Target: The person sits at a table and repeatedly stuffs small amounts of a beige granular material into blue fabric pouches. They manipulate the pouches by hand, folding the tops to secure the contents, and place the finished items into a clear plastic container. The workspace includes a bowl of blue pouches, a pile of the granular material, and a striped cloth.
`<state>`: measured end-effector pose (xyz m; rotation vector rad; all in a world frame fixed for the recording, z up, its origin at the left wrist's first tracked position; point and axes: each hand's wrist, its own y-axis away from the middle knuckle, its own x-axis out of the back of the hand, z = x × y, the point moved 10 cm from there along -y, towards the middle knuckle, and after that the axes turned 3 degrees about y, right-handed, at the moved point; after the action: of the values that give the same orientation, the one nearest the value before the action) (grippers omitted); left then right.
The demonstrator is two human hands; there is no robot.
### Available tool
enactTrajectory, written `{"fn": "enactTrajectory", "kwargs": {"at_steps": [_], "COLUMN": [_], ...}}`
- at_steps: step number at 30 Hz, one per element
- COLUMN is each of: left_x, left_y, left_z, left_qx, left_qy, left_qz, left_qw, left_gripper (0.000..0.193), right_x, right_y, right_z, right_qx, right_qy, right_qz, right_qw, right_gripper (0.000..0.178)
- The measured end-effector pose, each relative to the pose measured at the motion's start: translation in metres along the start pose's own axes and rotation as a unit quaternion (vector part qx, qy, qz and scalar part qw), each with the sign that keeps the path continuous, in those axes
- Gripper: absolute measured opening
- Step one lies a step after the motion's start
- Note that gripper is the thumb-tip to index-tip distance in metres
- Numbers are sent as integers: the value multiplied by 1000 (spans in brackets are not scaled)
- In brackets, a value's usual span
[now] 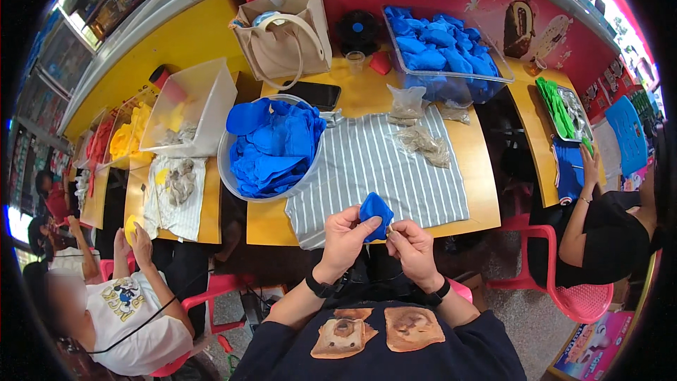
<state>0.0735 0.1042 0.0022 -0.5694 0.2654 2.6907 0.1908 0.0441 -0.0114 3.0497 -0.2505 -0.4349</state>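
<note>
Lower centre of the frame: both hands meet just in front of the table edge, working one small blue fabric piece [376, 209]. The left hand [343, 237] has thumb and fingers pinched on the piece's lower left side. The right hand [412, 243] is curled tight, fingertips nipping the piece's lower right corner. Whether something thin, such as a thread or a tie, runs between the fingers is too small to tell.

The piece is held just clear of a grey-and-white striped cloth [384, 162] spread over the yellow table [486, 197]. Left of centre, a round tub [233, 176] is heaped with more blue pieces. At upper right of centre, a clear rectangular bin [451, 88] holds another blue heap. Small clear bags [423, 142] lie on the striped cloth, a dark phone [312, 92] sits above the tub, and a beige tote bag [282, 32] stands at upper centre.

Other people sit at the left and right edges of the frame, their hands busy at their own tables.

Judged step: one piece, mid-handling, being shaped or closed at its lower edge. The move in hand looks to call for a steady left pinch while the right fingertips do the fine work at the corner, keeping the fabric from slipping.
</note>
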Motion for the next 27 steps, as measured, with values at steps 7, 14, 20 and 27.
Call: {"fn": "enactTrajectory", "kwargs": {"at_steps": [7,14,20,27], "left_x": [-1,6,-7,4], "left_y": [-4,-8,-1,-1], "left_z": [3,14,14,10], "left_qx": [1,-8,2,69], "left_qy": [-23,-18,-72,-52], "left_qz": [-15,4,-59,-41], "left_qw": [1000,1000,996,995], "left_gripper": [12,10,10,9], "right_x": [4,0,-6,-11], "right_y": [-4,0,1,-3], "right_z": [-1,-54,-57,-37], "right_qx": [10,180,205,160], "right_qy": [11,337,324,290], "right_qz": [35,-28,-27,-34], "right_qw": [999,924,923,943], "right_gripper": [6,9,9,9]}}
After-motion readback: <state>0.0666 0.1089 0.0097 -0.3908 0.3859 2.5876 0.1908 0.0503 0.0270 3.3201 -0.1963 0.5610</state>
